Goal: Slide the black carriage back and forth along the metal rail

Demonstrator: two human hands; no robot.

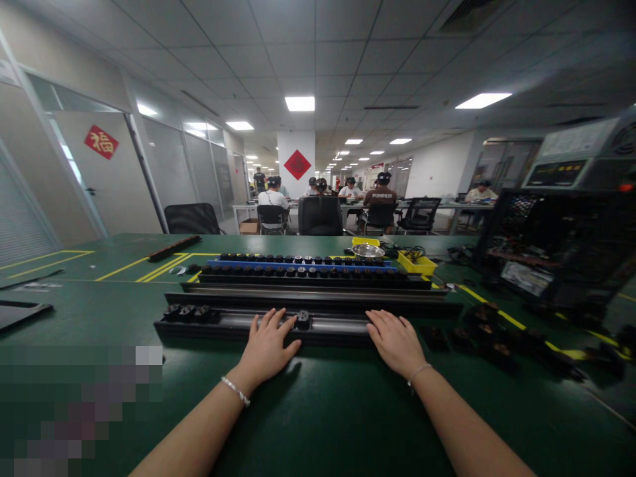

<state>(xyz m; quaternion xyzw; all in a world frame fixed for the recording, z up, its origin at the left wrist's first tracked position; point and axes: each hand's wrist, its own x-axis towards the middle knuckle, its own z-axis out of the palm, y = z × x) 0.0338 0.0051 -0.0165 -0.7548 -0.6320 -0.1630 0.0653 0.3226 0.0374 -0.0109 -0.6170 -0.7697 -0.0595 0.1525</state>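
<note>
1. Head view: left hand (268, 344) lies flat with its fingers spread, fingertips on the front edge of the long black rail (338, 324), pinching nothing.
2. Right hand (395, 341) is the same: flat, fingers spread, resting on the rail further right, holding nothing.
3. Rail's long axis runs left to right across the green table (348, 411), straight ahead of both hands.
4. Small black part (303, 320) sits in the rail between the hands, just beside the left index fingertip; contact cannot be told. Left hand is clearly nearer; right hand is apart from it.
5. Cluster of black parts (191, 313) sits at the rail's left end, left of the left hand.
6. Behind: more rails, one with a blue strip (298, 263), carrying rows of black parts.
7. Further back: metal bowl (368, 250) and yellow tray (420, 265).
8. Loose black parts (489, 341) lie right of the right hand; nothing stands between either hand and the rail.
</note>
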